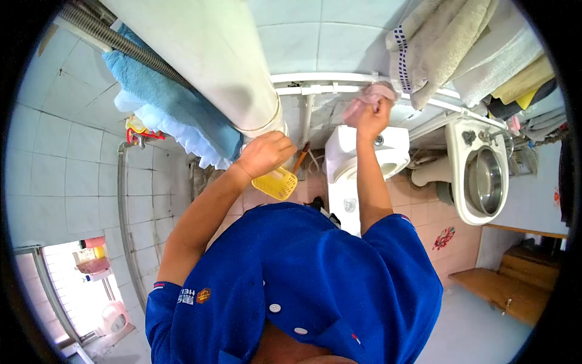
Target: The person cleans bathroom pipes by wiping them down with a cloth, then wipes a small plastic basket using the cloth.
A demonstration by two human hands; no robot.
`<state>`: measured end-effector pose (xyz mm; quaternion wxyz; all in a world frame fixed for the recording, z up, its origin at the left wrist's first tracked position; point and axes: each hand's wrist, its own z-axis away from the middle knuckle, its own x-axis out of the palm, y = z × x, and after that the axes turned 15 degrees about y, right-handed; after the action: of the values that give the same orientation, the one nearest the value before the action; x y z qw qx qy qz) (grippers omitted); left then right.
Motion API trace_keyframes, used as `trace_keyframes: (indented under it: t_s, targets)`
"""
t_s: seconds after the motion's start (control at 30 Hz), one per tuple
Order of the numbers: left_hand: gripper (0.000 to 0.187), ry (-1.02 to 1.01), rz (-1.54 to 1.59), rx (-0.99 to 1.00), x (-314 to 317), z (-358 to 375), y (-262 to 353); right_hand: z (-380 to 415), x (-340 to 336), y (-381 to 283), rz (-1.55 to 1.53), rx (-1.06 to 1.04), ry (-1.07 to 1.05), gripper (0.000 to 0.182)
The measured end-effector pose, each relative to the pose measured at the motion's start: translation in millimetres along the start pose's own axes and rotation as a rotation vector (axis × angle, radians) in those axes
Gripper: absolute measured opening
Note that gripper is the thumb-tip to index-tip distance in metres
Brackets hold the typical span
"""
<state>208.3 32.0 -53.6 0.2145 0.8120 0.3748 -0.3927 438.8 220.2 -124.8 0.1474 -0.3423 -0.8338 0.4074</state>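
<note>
A pink cloth (365, 102) is gripped in my right hand (374, 119) and lies against the thin white wall pipes (327, 89). Beneath that forearm is a white toilet (345, 155). My left hand (265, 155) is closed, with curled fingers beside the lower end of a thick white pipe (212, 54). Right below those fingers is a yellow perforated plastic basket (276, 184). Whether the left hand grips the basket or only rests against the pipe cannot be made out.
Blue towels (176, 109) hang left of the thick pipe. Several light towels (448, 48) hang at upper right. A washbasin (461, 176) with a metal bowl (486, 182) stands at right, above an open wooden cabinet door (494, 288). A red-handled tap (142, 138) is on the left wall.
</note>
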Motion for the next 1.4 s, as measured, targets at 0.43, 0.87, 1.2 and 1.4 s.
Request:
trace_keyframes:
  t_s: [0.43,0.87,1.2,1.4]
  targets:
    - [0.017,-0.006,-0.035,-0.027,-2,-5,3,67,33,-59,-0.242,-0.34,-0.765,0.037]
    - [0.017,-0.002,-0.007,-0.006,-3,-4,3,80,64,-81,-0.316,-0.107,-0.889,0.041]
    - [0.019,0.014,-0.02,0.009,-1,-3,1,75,56,-61,-0.365,0.083,-0.603,0.035]
    - [0.017,0.029,-0.003,-0.01,-2,-5,3,58,42,-109,-0.799,0.898,-0.714,0.031]
